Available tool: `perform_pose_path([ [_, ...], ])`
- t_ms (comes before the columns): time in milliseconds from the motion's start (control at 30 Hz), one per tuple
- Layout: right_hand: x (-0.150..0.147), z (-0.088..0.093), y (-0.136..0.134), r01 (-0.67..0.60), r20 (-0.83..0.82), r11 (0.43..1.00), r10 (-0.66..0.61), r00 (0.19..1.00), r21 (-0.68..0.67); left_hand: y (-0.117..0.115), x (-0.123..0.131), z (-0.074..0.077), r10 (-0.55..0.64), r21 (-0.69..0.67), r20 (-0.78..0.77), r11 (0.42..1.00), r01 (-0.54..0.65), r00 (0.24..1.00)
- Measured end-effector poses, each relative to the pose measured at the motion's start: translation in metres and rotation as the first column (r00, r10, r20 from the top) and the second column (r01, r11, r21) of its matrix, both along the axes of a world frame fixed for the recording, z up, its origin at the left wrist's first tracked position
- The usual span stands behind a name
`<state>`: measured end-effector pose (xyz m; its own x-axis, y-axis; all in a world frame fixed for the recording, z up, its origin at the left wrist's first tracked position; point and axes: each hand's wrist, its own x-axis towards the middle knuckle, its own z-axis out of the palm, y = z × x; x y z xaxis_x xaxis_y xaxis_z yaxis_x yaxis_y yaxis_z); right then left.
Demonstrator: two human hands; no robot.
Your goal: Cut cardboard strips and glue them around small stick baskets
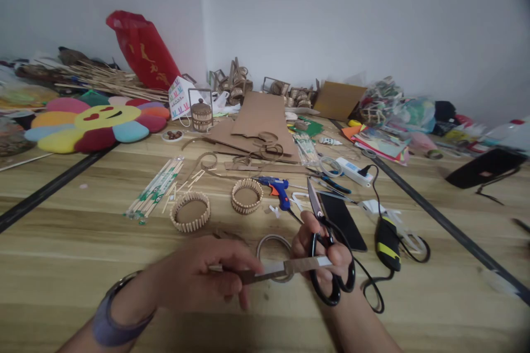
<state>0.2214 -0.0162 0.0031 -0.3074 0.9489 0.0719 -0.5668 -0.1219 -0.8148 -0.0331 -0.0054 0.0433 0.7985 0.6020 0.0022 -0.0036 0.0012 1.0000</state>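
Low over the table, my left hand [202, 270] is closed on a narrow brown cardboard strip [304, 265] with a pale, whitish stretch along it. My right hand [304, 234] grips black-handled scissors [315, 198], blades pointing up and away. Its fingers also meet the strip's right end, beside the scissor loops. Under the strip lies a roll of tape [259, 248], partly covered. Just beyond my hands stand two round stick-walled rings, a larger one [191, 226] on the left and a smaller one [247, 209].
A blue glue gun [282, 194] and a black phone [337, 220] lie beyond my right hand. A black-and-yellow corded tool [388, 245] is farther right. Packs of sticks [155, 190], cardboard sheets [260, 116] and a flower cushion [99, 121] are farther back. A power strip [354, 171] sits right of centre.
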Motion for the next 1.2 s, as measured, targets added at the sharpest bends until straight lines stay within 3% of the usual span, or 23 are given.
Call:
perform_pose_path([
  [67, -0.001, 0.001, 0.001, 0.093, 0.054, 0.996, -0.094, 0.994, 0.01, 0.002, -0.006, 0.002, -0.058, 0.033, -0.03, 0.998, 0.059, 0.998],
  [133, -0.003, 0.001, 0.005, 0.215, 0.101, 0.977, -0.215, 0.971, 0.015, 0.005, -0.01, 0.002, -0.022, 0.042, -0.01, 0.999, 0.022, 1.0],
  [200, -0.006, 0.001, 0.011, 0.3, 0.135, 0.953, -0.302, 0.944, 0.03, 0.01, -0.009, 0.0, 0.172, 0.009, 0.092, 0.985, -0.173, 0.981],
  [267, -0.01, 0.0, 0.016, 0.33, 0.199, 0.941, -0.339, 0.92, 0.076, 0.016, -0.005, -0.005, 0.404, -0.015, 0.197, 0.912, -0.41, 0.893],
  [367, -0.021, -0.002, 0.016, 0.271, 0.372, 0.956, -0.294, 0.88, 0.116, 0.024, 0.002, -0.015, 0.551, -0.028, 0.282, 0.823, -0.567, 0.785],
  [600, -0.059, -0.016, -0.002, 0.056, 0.434, 0.996, -0.023, 0.9, -0.064, 0.028, 0.015, -0.038, 0.537, 0.005, 0.229, 0.833, -0.553, 0.812],
  [767, -0.073, -0.024, -0.008, 0.13, 0.517, 0.991, -0.11, 0.849, -0.002, 0.028, 0.021, -0.044, 0.57, 0.005, 0.236, 0.81, -0.587, 0.787],
  [933, -0.073, -0.023, -0.007, 0.12, 0.477, 0.991, -0.077, 0.875, -0.059, 0.028, 0.023, -0.046, 0.575, 0.065, 0.175, 0.803, -0.592, 0.799],
  [1100, -0.07, -0.024, -0.007, 0.137, 0.479, 0.99, -0.11, 0.871, -0.022, 0.032, 0.021, -0.05, 0.662, 0.086, 0.13, 0.734, -0.674, 0.738],
  [1200, -0.069, -0.026, -0.008, 0.182, 0.512, 0.983, -0.158, 0.845, 0.003, 0.034, 0.019, -0.051, 0.675, 0.094, 0.114, 0.724, -0.684, 0.729],
])
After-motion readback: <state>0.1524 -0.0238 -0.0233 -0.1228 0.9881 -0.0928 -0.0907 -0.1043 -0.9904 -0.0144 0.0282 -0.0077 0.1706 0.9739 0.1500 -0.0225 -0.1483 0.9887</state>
